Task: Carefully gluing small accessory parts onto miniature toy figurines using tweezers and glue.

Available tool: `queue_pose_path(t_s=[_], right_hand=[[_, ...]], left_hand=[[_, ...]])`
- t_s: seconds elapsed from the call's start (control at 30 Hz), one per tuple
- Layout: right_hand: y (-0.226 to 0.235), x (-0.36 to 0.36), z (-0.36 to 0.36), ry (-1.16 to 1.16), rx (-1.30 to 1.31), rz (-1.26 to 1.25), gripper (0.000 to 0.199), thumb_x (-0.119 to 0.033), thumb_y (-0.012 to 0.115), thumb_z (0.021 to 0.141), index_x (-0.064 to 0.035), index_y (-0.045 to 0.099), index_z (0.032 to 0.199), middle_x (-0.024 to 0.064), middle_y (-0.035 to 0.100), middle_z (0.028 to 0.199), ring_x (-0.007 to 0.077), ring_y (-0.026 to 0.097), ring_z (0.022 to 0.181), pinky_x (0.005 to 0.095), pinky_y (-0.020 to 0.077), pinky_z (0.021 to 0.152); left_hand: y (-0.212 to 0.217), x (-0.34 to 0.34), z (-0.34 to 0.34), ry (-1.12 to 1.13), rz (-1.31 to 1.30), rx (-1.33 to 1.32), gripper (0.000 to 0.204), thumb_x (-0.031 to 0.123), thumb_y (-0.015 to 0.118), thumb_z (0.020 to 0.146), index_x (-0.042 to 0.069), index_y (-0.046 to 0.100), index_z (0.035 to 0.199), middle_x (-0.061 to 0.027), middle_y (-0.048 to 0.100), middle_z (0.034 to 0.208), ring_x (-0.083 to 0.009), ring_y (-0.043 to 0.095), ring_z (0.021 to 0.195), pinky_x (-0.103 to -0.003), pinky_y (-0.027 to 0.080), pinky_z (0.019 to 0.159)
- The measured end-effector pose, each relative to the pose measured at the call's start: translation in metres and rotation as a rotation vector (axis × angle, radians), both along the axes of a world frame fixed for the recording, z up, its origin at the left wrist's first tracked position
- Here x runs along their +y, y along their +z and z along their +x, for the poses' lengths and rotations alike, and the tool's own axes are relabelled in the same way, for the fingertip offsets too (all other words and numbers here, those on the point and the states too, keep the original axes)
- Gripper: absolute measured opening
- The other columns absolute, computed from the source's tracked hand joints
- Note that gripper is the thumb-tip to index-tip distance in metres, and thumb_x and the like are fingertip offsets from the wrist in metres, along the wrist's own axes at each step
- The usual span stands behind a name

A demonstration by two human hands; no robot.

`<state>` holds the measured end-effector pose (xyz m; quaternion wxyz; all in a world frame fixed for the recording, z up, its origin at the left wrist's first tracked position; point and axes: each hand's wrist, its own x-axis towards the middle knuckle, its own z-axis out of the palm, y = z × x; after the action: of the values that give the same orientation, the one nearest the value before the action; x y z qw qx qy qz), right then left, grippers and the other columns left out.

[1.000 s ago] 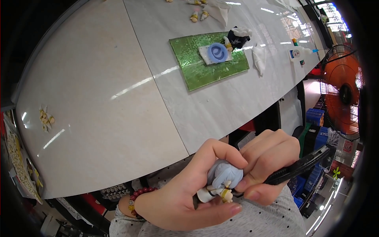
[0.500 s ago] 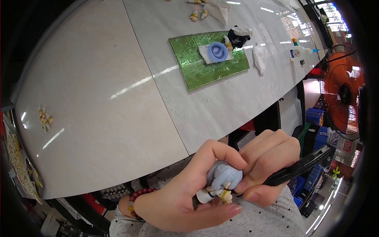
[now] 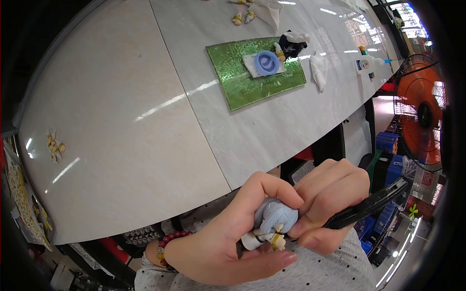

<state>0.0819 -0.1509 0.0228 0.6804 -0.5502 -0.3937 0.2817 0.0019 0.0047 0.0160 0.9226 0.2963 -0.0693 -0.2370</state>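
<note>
A small figurine (image 3: 277, 216) with pale blue-grey hair rests in the curl of my left hand (image 3: 225, 240). Its white body and a tiny cream arm with a gold band show between thumb and fingers. My right hand (image 3: 335, 199) is closed around a slim black tool with a ribbed grip (image 3: 364, 209). The tool's working end is hidden beside the figurine, so its exact kind cannot be made out. The right fingertips meet the left forefinger at the figurine's side. Both hands are over my lap, just off the table edge.
On the pale table (image 3: 121, 87) lies a green glass plate (image 3: 247, 97) with a blue round cup (image 3: 267, 63) and a dark-and-white lump (image 3: 292, 44). Crumpled tissue (image 3: 318, 72), a white bottle (image 3: 369, 63) and small figurine parts (image 3: 55, 145) lie around. An orange fan (image 3: 420, 114) stands right.
</note>
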Motion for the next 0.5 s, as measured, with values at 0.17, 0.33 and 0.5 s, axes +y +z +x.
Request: queue_pose_path(t_s=[0.17,0.33,0.5], right_hand=[[-0.001,0.0,-0.001,-0.006,-0.007,0.004,0.013,-0.003,0.065,0.064,0.0043,0.057,0.057,0.0125,0.055,0.051,0.016,0.045,0.033,0.0224,0.0313,0.03],[-0.005,-0.002,-0.006,-0.101,0.018,-0.025,0.009,-0.001,0.066,0.06,0.0022,0.058,0.06,0.0112,0.056,0.053,0.0182,0.054,0.042,0.0239,0.0392,0.037],[-0.007,-0.005,-0.012,-0.17,0.105,0.031,0.009,0.0,0.065,0.058,0.0042,0.057,0.06,0.0122,0.058,0.055,0.0181,0.054,0.043,0.0234,0.0412,0.038]], left_hand=[[-0.012,-0.001,-0.006,-0.061,0.023,0.036,0.046,0.001,0.057,0.079,0.005,0.027,0.113,0.0001,0.036,0.085,-0.0001,0.034,0.063,-0.015,0.028,0.054],[0.002,0.001,0.003,0.139,0.101,-0.192,0.047,0.004,0.06,0.075,0.003,0.031,0.112,0.0005,0.04,0.089,-0.0039,0.037,0.073,-0.016,0.03,0.062],[-0.013,0.0,-0.007,-0.051,0.019,0.014,0.046,0.001,0.057,0.079,0.005,0.026,0.113,0.0,0.036,0.086,-0.0006,0.034,0.064,-0.015,0.028,0.055]])
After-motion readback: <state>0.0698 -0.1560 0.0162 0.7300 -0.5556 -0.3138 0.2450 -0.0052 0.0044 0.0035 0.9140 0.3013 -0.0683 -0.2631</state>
